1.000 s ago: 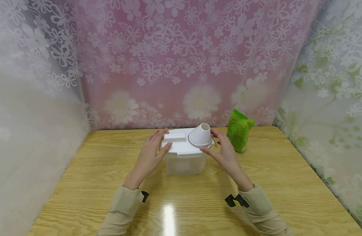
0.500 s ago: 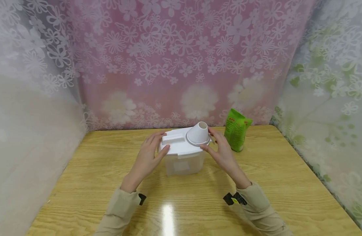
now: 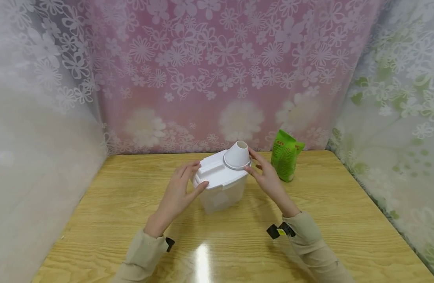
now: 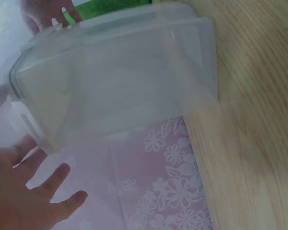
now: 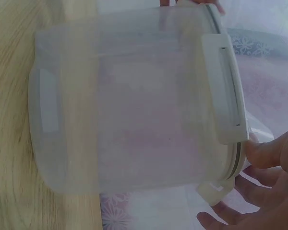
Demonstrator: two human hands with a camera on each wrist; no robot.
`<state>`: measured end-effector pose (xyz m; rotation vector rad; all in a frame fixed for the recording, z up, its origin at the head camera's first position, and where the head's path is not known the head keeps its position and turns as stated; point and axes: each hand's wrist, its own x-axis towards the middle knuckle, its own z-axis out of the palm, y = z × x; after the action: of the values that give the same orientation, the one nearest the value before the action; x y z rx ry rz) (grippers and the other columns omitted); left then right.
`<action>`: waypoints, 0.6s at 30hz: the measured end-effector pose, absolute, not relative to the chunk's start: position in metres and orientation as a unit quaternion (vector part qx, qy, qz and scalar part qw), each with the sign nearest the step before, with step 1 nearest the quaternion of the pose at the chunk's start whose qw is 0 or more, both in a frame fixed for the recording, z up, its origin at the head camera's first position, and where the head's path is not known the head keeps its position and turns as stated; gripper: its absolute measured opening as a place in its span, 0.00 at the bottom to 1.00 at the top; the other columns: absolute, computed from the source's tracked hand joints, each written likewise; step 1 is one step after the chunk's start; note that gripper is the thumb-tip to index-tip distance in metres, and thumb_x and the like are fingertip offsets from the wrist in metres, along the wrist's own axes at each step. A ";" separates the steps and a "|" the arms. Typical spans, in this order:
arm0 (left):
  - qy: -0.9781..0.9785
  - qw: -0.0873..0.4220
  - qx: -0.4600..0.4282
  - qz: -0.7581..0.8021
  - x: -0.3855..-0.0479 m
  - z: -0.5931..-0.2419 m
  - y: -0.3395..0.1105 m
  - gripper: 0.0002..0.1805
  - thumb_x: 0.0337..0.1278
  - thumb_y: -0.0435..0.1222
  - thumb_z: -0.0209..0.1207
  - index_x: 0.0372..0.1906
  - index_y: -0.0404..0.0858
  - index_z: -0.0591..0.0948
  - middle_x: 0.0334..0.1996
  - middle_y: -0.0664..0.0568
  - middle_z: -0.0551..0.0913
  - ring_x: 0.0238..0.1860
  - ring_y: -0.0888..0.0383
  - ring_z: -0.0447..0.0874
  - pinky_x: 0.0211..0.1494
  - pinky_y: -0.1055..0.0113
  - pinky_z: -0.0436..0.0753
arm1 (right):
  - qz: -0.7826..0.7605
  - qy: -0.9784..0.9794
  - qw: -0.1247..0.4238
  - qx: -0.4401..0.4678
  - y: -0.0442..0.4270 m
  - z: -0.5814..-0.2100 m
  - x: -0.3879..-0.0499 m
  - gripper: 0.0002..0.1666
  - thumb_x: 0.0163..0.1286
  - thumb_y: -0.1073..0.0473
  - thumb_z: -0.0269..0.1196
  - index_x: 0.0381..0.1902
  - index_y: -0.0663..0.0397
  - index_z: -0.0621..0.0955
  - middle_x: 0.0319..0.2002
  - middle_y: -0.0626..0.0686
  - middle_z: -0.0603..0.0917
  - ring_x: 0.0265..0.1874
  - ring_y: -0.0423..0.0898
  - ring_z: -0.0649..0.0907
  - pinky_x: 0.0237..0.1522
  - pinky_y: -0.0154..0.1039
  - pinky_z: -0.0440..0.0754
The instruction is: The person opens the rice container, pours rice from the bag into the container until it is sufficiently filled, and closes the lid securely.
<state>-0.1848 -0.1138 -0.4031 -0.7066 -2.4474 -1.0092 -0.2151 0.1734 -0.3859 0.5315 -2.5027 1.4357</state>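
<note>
In the head view, I see the left hand [image 3: 178, 192] and right hand [image 3: 271, 184] pinching the plastic box [image 3: 222, 198] on the bench [image 3: 132, 188], probably to steady it. The left wrist shows two fingers [image 4: 55, 182] spread free; the right wrist, a thumb [image 5: 263, 153] against the lid [image 3: 218, 179].

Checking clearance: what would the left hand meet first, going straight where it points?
Likely the white lid: the left hand holds its end opposite the white cone. Depth beyond that is unclear.

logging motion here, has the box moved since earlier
Yes: judged by the back edge of the table, the box has turned, cone end farther back, handle end nearer.
</note>
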 end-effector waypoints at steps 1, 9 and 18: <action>-0.873 0.205 -0.255 -0.362 -0.185 -0.404 -0.114 0.29 0.65 0.49 0.65 0.64 0.37 0.76 0.70 0.47 0.73 0.71 0.43 0.68 0.72 0.43 0.68 | 0.488 -0.848 0.101 0.181 0.174 -0.387 -0.217 0.38 0.75 0.65 0.60 0.78 0.60 0.61 0.75 0.64 0.65 0.72 0.65 0.66 0.68 0.67 0.66; -0.852 0.262 -0.276 -0.358 -0.179 -0.407 -0.108 0.25 0.59 0.44 0.70 0.57 0.35 0.79 0.59 0.44 0.81 0.65 0.43 0.75 0.66 0.44 0.75 | 0.490 -0.848 0.100 0.178 0.174 -0.387 -0.229 0.32 0.77 0.63 0.58 0.76 0.57 0.67 0.74 0.60 0.68 0.74 0.62 0.64 0.69 0.68 0.64; -0.841 0.298 -0.285 -0.350 -0.169 -0.404 -0.097 0.17 0.57 0.40 0.72 0.47 0.37 0.81 0.49 0.45 0.81 0.55 0.46 0.80 0.57 0.51 0.82 | 0.431 -0.874 0.139 0.176 0.173 -0.385 -0.233 0.25 0.78 0.63 0.56 0.70 0.60 0.74 0.69 0.62 0.74 0.70 0.62 0.70 0.64 0.67 0.70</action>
<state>-0.1690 -0.0975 -0.4041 -0.7570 -2.2338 -0.9310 -0.2325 0.1726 -0.3854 0.5077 -2.5277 1.2451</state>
